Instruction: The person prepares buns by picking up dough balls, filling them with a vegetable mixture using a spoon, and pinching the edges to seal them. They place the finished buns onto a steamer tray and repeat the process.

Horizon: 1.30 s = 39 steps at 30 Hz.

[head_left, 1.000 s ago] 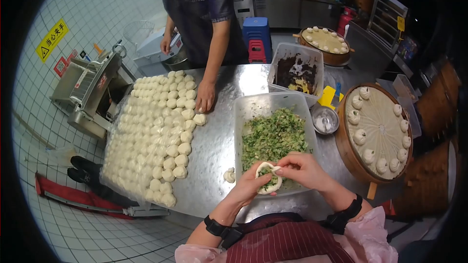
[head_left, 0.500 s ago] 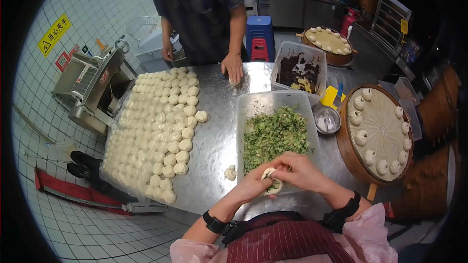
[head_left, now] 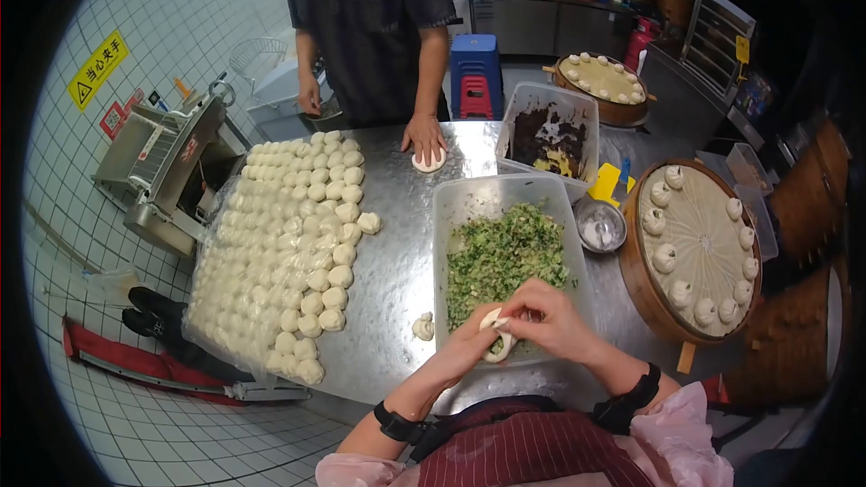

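A partly gathered bun point(head_left: 495, 348) with green filling showing inside is held between my hands, above the near edge of a plastic tub point(head_left: 440, 261) of chopped green filling point(head_left: 505, 257). My left hand point(head_left: 464, 349) cups the bun from the left, fingers mostly hidden beneath it. My right hand point(head_left: 547, 320) pinches the dough rim at the top with thumb and fingers. A small lump of dough point(head_left: 423, 326) lies on the metal table point(head_left: 388, 289) left of the tub.
Many dough balls point(head_left: 311, 234), partly under plastic film, cover the table's left side. Across it, a co-worker's hand point(head_left: 424, 137) presses a dough disc point(head_left: 428, 162). A tub of dark filling point(head_left: 550, 135), a metal bowl point(head_left: 601, 225) and a bamboo steamer point(head_left: 699, 243) with buns stand right.
My right fingers have drawn up the dough rim, narrowing the bun's opening. The co-worker's hand has moved slightly nearer, and the dough under it is now a wider, flat disc.
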Motion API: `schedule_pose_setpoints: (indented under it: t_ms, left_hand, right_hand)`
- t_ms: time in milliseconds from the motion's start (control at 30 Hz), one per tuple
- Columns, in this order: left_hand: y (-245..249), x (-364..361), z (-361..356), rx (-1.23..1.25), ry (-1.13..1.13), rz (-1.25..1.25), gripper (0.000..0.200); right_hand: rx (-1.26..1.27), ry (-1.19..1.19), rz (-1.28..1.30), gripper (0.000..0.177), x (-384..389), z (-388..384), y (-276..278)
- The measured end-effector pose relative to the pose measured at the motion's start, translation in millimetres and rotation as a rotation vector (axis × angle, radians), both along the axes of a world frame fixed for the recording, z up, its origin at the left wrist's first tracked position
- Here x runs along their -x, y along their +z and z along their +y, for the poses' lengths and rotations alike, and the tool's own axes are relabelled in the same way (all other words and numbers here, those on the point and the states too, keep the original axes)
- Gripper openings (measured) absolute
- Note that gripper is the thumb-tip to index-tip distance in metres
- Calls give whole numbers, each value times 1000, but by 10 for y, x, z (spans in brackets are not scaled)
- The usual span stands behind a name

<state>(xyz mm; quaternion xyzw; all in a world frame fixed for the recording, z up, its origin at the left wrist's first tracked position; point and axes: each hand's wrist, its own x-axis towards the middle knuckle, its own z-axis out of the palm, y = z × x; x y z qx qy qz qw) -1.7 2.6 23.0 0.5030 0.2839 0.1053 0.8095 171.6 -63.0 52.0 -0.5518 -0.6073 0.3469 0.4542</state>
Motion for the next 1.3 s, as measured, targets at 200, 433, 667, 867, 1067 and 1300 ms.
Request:
schedule_pose_setpoints:
  t_ms: [200, 433, 667, 867, 1067, 1300]
  left_hand:
    - [153, 46, 42, -49, 78, 4, 43]
    - [48, 39, 60, 76, 184, -40, 40]
    - [-121, 41, 86, -226, 71, 22, 39]
    - [85, 66, 45, 71, 277, -103, 43]
    - [51, 23, 65, -113, 160, 131, 39]
    - [26, 8, 81, 29, 47, 63, 41]
  right_hand:
    - [152, -120, 86, 17, -43, 13, -157]
    - [73, -143, 41, 18, -23, 25, -176]
    - [141, -109, 171, 20, 22, 26, -124]
    - [157, -137, 220, 23, -6, 38, -172]
    - [-19, -45, 6, 18, 26, 36, -115]
    - [201, 1, 143, 21, 4, 56, -141]
